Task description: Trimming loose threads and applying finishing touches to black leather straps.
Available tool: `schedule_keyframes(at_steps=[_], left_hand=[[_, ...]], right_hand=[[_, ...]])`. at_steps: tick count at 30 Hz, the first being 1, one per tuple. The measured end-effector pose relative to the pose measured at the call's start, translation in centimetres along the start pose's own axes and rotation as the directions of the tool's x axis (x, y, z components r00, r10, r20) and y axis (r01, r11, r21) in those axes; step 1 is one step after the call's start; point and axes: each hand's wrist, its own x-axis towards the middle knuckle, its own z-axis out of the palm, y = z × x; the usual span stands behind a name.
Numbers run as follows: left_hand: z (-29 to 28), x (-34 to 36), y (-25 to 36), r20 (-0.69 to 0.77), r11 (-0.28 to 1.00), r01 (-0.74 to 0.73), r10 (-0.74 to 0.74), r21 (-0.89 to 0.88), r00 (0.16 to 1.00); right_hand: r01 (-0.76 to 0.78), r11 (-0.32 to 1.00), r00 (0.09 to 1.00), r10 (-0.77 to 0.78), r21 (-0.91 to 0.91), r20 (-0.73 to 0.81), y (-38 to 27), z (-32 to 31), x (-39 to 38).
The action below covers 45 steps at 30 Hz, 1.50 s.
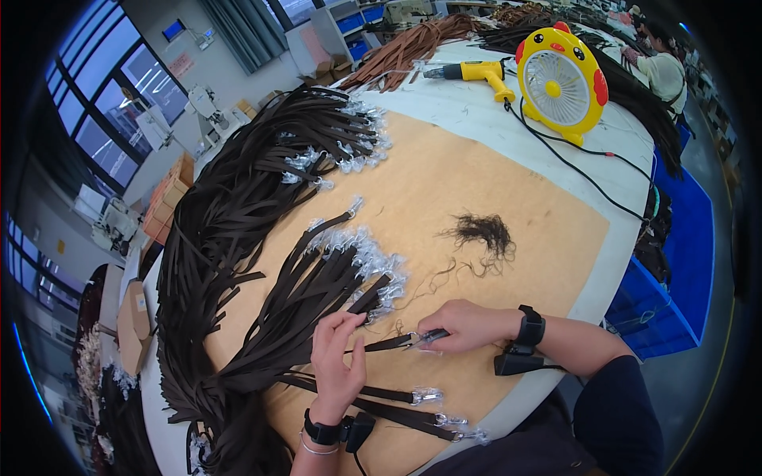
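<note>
My left hand [337, 361] is over the dark straps, its thumb apart from its stretched fingers. One strap [385, 344] runs from beside that thumb toward my right hand [468, 325]. My right hand is closed on what look like dark-handled thread snips [433, 335], their metallic tip at the strap's end. Beyond my left fingers lies a bunch of straps [309, 297] with plastic-wrapped metal clasps [369, 258]. Several more straps with wrapped clasps [429, 395] lie nearer to me. Both wrists wear black bands with small boxes.
A larger heap of dark straps [214, 214] curves along the table's left side. Loose dark threads [484, 232] lie on the tan board [548, 246]. Farther back stand a yellow heat gun [480, 73] and a yellow fan [559, 87] with trailing cords. Blue bins [667, 317] stand at the right.
</note>
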Motion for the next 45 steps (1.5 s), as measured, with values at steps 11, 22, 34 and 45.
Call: schedule_keyframes(at_steps=[11,22,34,45], left_hand=[[1.9,-1.9,3.1,-0.064,0.909,-0.167,0.206,0.382,0.976],[4.0,-4.5,4.3,0.239,0.404,0.532,-0.584,-0.744,0.776],[2.7,-2.5,1.8,-0.015,0.996,0.074,-0.073,0.049,0.997],[3.7,0.1,-2.8,0.452,0.965,0.242,-0.259,0.097,0.853]], right_hand=[[-0.383,0.360,0.924,0.171,0.851,0.343,-1.3,-0.1,0.1],[-0.380,0.437,0.925,0.198,0.815,0.325,-2.6,-0.2,-0.1],[-0.503,0.406,0.858,0.127,0.763,0.498,0.1,-0.1,0.1],[-0.128,0.899,0.954,-0.004,-0.419,-0.300,-0.8,0.9,0.1]])
